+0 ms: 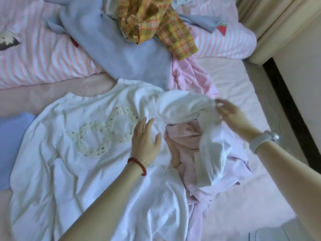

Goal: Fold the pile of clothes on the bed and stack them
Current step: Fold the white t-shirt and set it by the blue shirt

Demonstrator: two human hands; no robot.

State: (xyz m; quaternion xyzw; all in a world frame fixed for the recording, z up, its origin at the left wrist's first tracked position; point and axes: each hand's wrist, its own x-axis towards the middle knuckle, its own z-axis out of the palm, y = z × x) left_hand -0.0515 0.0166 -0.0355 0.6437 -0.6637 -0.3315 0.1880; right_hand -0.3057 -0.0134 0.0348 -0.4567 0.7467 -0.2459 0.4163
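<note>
A white shirt [83, 153] with a lacy loop design lies spread across the middle of the bed [234, 80]. The left hand [145, 141] rests flat on it at centre frame. The right hand [229, 113], right of centre, pinches its raised sleeve [187, 106] over crumpled pink clothes [187, 136]. At top centre lie a blue garment [121, 54] and a plaid one [156, 23].

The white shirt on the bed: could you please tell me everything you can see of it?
The white shirt lies spread and wrinkled on the bed, looking like soft cotton, with a raised cream loop design dotted with small beads. The left hand rests flat on it beside the design. The right hand pinches one sleeve and lifts it over towards the body. Its right part lies over a crumpled pink garment, and its collar end touches a blue garment.
</note>
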